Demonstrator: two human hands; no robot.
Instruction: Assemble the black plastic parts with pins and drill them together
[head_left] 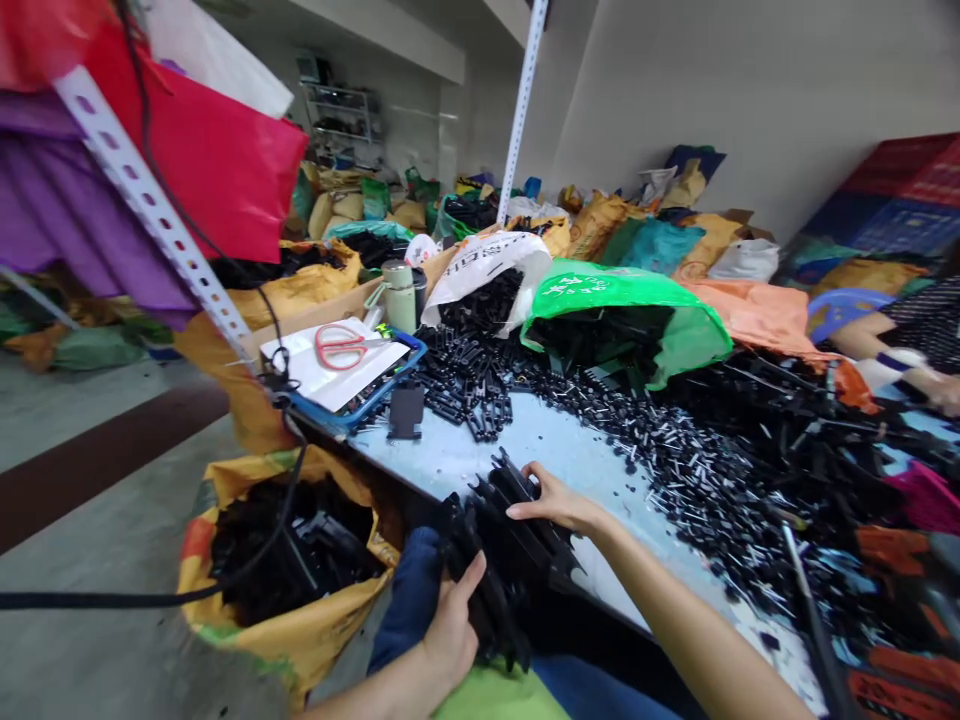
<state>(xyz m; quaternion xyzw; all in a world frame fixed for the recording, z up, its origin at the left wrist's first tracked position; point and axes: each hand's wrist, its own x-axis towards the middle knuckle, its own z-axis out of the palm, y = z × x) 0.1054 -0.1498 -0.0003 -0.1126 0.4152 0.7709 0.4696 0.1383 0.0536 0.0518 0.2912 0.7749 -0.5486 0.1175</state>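
In the head view my left hand is closed around a bundle of long black plastic parts above my lap, the thumb lying along them. My right hand grips another stack of black plastic parts at the table's front edge, thumb and fingers on either side of its upper end. Both bundles tilt away from me, and their lower ends merge in dark shadow. A flat black plate lies on the light blue table beyond my hands.
Small black parts and pins cover much of the table. A green bag and a white bag spill parts. Red-handled scissors lie on a blue tray. A yellow sack stands left; another person's arm reaches in right.
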